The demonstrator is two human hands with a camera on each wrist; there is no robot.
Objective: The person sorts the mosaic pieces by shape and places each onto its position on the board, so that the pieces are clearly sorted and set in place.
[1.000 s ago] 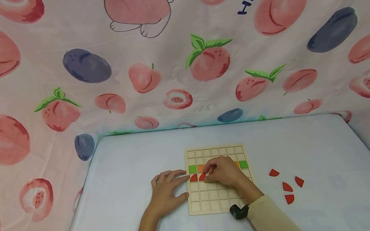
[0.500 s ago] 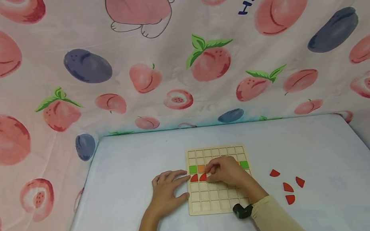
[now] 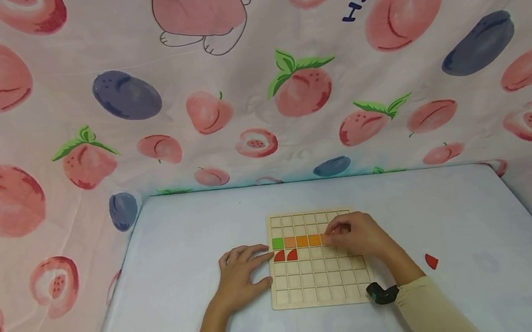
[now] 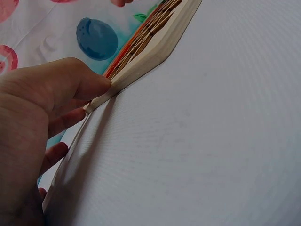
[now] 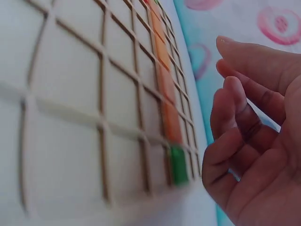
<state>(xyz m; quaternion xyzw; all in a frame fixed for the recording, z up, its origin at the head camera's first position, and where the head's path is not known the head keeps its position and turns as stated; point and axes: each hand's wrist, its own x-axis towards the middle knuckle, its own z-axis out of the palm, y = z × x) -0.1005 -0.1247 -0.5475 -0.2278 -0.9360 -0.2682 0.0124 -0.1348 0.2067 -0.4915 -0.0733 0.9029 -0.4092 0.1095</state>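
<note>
The loose red quarter-circle tile (image 3: pixel 432 261) lay on the table (image 3: pixel 485 230) rightward of the right hand (image 3: pixel 363 235), whose loosely bent fingers showed nothing held, while the farther left hand (image 3: pixel 238 278), fingers spread, touched the wooden grid board (image 3: pixel 315 279).

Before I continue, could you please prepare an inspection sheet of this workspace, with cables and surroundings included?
Surface: pale table.
Job's things: grid board holding orange squares in a row, green squares at both ends, red pieces in two cells below; one loose red piece right of the board.
Clutter: nothing seen.
Left hand: touches the board's left edge.
Right hand: at the board's right side; what it holds is unclear.
Cables: nothing seen.
Surroundings: fruit-print cloth behind.
</note>
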